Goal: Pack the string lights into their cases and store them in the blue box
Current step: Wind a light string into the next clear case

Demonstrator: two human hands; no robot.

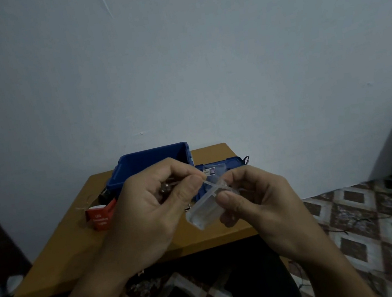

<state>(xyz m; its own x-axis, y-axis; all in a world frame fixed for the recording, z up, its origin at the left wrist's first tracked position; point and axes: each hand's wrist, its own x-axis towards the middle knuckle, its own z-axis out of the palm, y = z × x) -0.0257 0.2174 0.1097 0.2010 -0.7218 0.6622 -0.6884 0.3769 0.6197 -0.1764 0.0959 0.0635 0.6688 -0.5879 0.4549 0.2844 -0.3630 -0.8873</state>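
The small clear rectangular plastic case [204,209] is held above the brown wooden table [213,233], clamped between the thumb and fingers of the right hand [259,204]. The coiled bundle of string lights [165,188] is enclosed by the curled fingers of the left hand [149,216], whose thumb and forefinger pinch the case's flap [211,184]. The flap should be drawn fully open before the bundle is fed in. The open blue plastic box [152,161] stands just behind.
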